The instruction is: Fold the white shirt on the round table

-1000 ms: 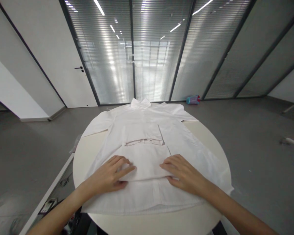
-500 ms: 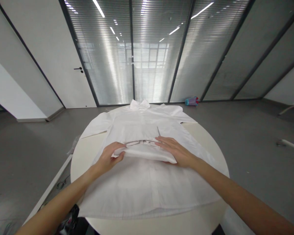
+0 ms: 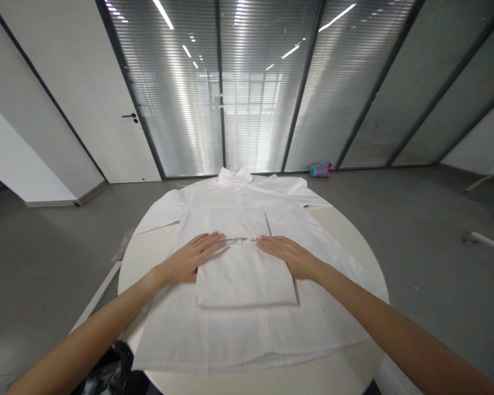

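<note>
A white short-sleeved shirt (image 3: 222, 334) lies spread out, its collar at the far side and its hem towards me. On its middle rests a folded white cloth (image 3: 247, 280), with its lower flap lying flat and a narrow creased gap along its top edge. My left hand (image 3: 193, 255) lies flat over the cloth's upper left corner, fingers stretched towards the gap. Over the upper right corner my right hand (image 3: 290, 253) presses down in the same way, fingers extended. Whether the cloth is part of the shirt or a separate piece, I cannot tell.
Beneath the shirt is a round cream table (image 3: 346, 236). A black plastic bag (image 3: 111, 365) sits at its lower left. A blue and pink basket-like object (image 3: 321, 169) lies on the floor by the glass wall, and a white door (image 3: 127, 142) stands at the left.
The cloth's raised flap has come down flat towards me. My hands have gone from gripping its sides to lying flat on its upper corners.
</note>
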Tool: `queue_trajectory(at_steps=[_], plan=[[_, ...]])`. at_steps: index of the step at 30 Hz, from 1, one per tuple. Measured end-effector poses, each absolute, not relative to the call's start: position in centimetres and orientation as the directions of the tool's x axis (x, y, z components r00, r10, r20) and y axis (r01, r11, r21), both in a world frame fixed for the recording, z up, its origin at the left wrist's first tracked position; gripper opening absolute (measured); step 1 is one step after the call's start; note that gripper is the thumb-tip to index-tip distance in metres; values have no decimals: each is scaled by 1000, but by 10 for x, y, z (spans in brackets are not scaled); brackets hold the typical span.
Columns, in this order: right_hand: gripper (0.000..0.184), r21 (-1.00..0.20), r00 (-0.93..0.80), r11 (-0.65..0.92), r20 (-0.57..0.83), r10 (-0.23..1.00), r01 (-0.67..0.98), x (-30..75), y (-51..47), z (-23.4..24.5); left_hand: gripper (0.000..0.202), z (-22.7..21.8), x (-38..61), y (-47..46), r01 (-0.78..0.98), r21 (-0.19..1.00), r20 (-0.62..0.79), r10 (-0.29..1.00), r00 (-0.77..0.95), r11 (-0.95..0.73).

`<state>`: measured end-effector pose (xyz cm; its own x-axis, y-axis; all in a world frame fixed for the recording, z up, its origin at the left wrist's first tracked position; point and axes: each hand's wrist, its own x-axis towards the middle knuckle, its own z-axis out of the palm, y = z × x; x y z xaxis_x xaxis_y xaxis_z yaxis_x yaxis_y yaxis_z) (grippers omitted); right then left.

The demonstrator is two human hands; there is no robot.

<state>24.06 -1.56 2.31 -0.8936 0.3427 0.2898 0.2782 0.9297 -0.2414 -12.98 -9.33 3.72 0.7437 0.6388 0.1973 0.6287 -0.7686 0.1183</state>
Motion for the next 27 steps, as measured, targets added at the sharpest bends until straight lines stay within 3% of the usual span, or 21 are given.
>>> queue_trajectory(at_steps=[3,6,9,11,13,16,19,27], plan=[[53,-379,-862,888,323,390,259,243,-11,20,65,37,-132,-84,588,234,161,627,762,-774],[41,-619,-787,734,292,544,278,238,3,19,54,35,-134,-74,560,532,172,728,664,-636],[41,-814,-562,448,188,806,370,222,22,22,52,33,-130,-59,438,865,110,943,313,-246],[36,-856,-408,286,98,908,430,209,34,25,51,34,-126,-45,263,965,7,999,52,-20],[31,-844,-291,172,20,957,507,198,43,26,55,35,-121,-34,96,987,-115,988,-105,126],[29,-795,-180,109,0,984,597,190,48,25,69,36,-116,-26,-35,972,-234,951,-200,232],[30,-762,-158,134,42,987,634,189,50,23,77,35,-114,-28,-36,978,-209,951,-229,207],[23,-652,-186,165,37,982,740,176,69,18,71,35,-109,-23,-52,990,-140,943,-303,130]])
